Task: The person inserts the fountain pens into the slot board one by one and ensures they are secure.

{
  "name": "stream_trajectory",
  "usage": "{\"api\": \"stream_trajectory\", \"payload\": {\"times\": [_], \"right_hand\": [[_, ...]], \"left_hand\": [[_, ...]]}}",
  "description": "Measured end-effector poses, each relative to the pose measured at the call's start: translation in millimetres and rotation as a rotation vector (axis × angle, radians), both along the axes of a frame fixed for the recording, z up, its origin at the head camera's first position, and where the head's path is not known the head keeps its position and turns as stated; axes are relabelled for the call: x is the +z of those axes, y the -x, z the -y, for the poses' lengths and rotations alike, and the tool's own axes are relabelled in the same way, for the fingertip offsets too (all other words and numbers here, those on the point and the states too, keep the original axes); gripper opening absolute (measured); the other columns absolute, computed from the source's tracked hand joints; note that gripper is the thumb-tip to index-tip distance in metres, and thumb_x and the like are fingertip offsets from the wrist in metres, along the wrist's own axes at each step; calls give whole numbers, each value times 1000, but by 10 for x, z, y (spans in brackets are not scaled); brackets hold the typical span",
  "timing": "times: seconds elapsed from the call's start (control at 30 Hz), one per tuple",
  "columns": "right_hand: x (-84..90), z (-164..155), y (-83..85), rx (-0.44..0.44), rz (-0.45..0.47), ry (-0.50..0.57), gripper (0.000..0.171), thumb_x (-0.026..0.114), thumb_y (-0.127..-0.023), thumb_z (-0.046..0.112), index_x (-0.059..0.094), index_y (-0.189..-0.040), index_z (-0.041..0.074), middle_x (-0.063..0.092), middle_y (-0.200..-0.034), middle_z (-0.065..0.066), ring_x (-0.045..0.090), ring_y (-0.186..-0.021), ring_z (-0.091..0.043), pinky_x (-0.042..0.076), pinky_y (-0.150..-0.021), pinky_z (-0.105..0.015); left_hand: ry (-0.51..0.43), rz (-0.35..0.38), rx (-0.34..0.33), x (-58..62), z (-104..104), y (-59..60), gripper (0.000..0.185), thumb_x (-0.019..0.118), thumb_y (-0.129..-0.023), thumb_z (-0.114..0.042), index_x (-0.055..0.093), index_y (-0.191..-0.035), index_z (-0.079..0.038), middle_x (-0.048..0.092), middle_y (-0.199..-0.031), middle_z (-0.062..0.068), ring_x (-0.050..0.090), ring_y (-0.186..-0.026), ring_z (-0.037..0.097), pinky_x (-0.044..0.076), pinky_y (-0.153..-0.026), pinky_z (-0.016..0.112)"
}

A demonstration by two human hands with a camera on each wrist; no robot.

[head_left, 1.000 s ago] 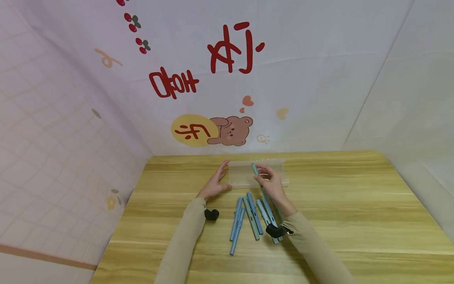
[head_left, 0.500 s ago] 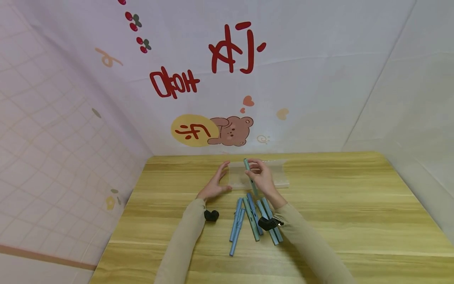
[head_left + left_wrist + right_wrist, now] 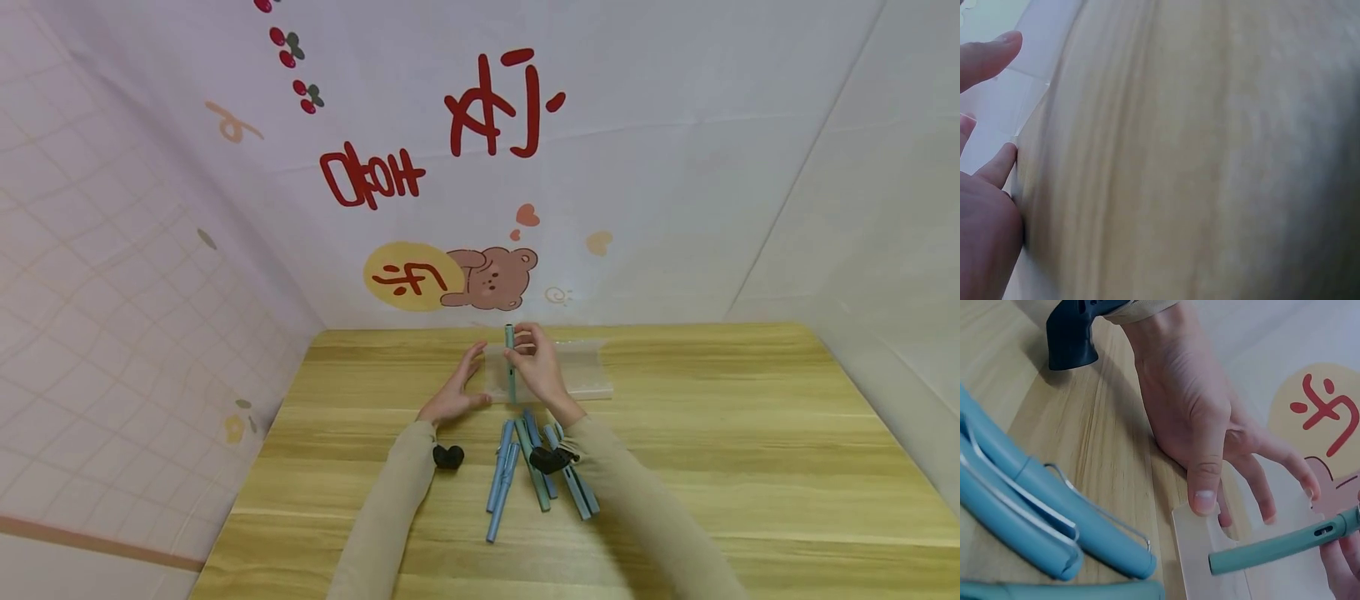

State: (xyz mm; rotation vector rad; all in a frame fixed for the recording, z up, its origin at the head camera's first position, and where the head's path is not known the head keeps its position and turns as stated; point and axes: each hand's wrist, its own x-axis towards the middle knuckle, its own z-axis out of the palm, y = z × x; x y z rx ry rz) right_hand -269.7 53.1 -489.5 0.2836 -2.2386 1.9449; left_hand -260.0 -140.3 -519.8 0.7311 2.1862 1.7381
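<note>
My right hand [image 3: 538, 367] pinches a green pen [image 3: 511, 375] and holds it over the left part of a clear plastic sleeve [image 3: 588, 375]. In the right wrist view the pen [image 3: 1272, 551] slants across the sleeve, with its slotted barrel end near my right fingers. My left hand [image 3: 456, 393] lies at the sleeve's left edge, fingers spread and thumb on the near corner. The right wrist view shows that thumb resting on the plastic. Only part of my left hand [image 3: 985, 231] appears in the left wrist view.
Nearer me on the wooden table [image 3: 712, 467] lie several pens: blue ones [image 3: 502, 496] at the left, a green one [image 3: 534, 467] in the middle, more [image 3: 579, 492] partly under my right wrist. A printed cloth wall [image 3: 637, 208] stands behind.
My right hand has carried the green pen leftward over the sleeve, and the pen has turned from slanting to nearly straight up and down in the head view. My left hand stays put.
</note>
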Motion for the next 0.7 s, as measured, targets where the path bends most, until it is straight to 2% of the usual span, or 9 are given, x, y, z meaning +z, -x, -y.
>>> {"api": "stream_trajectory", "payload": {"times": [0.17, 0.3, 0.47, 0.53, 0.67, 0.7], "right_hand": [[4, 83, 32, 14, -20, -40, 34, 70, -87, 0, 54, -116, 5, 61, -100, -18, 64, -91, -33, 54, -73, -37], [18, 125, 48, 7, -38, -30, 35, 70, -87, 2, 53, -118, 4, 60, -103, -19, 63, -94, -34, 53, -77, -42], [30, 164, 79, -24, -62, 9, 36, 70, -87, 0, 52, -117, 4, 60, -102, -18, 63, -92, -32, 53, -77, -38], [27, 175, 84, -35, -77, 2, 35, 70, -87, 0, 51, -116, 4, 60, -101, -17, 63, -91, -31, 53, -76, -37], [-6, 188, 102, -42, -109, -25, 35, 70, -86, -1, 51, -115, 2, 61, -101, -17, 64, -90, -31, 54, -75, -39], [-12, 192, 106, -41, -120, -32, 35, 70, -86, -1, 50, -115, 2, 61, -101, -18, 64, -90, -31, 54, -75, -40]], "left_hand": [[8, 27, -1, 7, -5, -2, 96, 66, -82, 13, 9, -155, -15, 3, -160, 15, 8, -141, 48, 15, -109, 62], [5, 35, 4, 9, -8, 0, 95, 66, -83, 12, 10, -155, -15, 3, -159, 15, 7, -141, 48, 15, -108, 63], [5, 34, 9, -2, -3, 10, 95, 66, -83, 11, 9, -155, -14, 3, -159, 17, 6, -141, 48, 14, -109, 63], [4, 49, 16, -34, -1, 23, 95, 66, -83, 12, 9, -155, -14, 3, -159, 14, 6, -142, 46, 15, -109, 61], [17, 39, 55, -195, -2, 76, 96, 67, -83, 10, 10, -156, -18, 6, -160, 6, 8, -144, 39, 21, -109, 58], [21, 45, 54, -196, -1, 79, 97, 67, -84, 10, 9, -156, -18, 5, -160, 6, 8, -144, 38, 22, -109, 58]]}}
